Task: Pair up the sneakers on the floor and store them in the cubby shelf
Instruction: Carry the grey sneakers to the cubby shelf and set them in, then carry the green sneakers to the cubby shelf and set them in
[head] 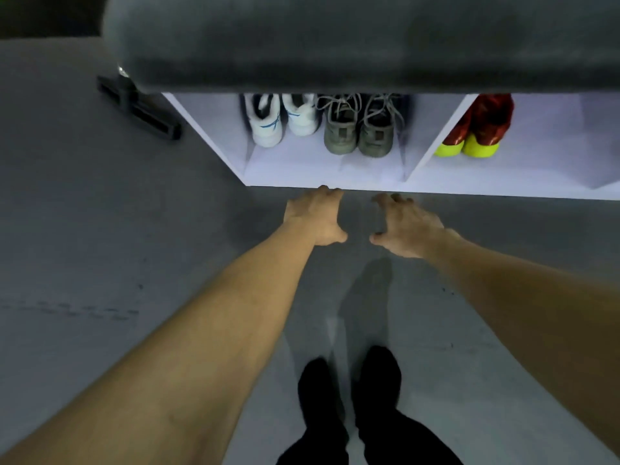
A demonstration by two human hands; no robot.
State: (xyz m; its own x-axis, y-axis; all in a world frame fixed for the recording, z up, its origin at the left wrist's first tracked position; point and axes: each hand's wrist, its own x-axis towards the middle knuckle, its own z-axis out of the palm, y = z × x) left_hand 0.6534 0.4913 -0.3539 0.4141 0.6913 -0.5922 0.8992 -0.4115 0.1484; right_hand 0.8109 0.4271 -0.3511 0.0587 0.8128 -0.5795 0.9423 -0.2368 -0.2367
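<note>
Nearest, two black-socked feet stand on the grey concrete floor. Further out, the left hand and right hand hover empty, fingers relaxed, before the white cubby shelf. Inside sit the white-and-blue sneakers beside the grey laced sneakers; the red sneakers with yellow toes occupy the neighbouring compartment. Storing looks finished; next, check for stray sneakers.

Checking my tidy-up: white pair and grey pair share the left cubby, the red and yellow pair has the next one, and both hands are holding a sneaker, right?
Not quite. The head view shows the left hand and right hand holding nothing, fingers spread over the floor by the shelf. The white pair, grey pair and red and yellow pair sit as you said.
</note>
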